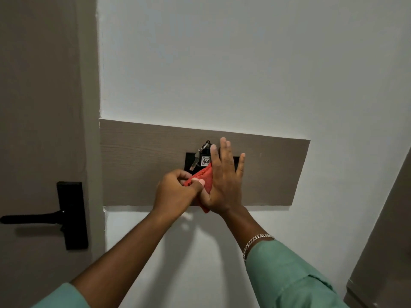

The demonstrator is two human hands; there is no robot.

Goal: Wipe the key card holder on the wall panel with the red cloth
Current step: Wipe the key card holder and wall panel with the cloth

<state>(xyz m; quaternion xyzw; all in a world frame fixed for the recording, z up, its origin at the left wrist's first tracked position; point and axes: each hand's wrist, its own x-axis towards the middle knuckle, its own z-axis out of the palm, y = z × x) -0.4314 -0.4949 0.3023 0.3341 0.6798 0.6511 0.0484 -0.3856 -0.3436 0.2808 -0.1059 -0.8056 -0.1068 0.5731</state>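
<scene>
Two hands meet at the wooden wall panel [138,156], just below a black key card holder [190,160] mounted on it. The right hand [224,185] lies flat with fingers spread, its palm pressing the red cloth [205,176] toward the panel and covering the holder's right part. The left hand [178,190] is curled, pinching the cloth's left edge between thumb and fingers. A bunch of keys with a numbered tag [205,161] hangs at the holder's slot, directly above the cloth. By appearance, the cloth is being folded or adjusted at the holder's lower edge; whether any of the holder's face has been wiped cannot be told. Judged remaining: passes over the exposed left portion and around the keys. A door handle [31,218] sits well apart at left.
</scene>
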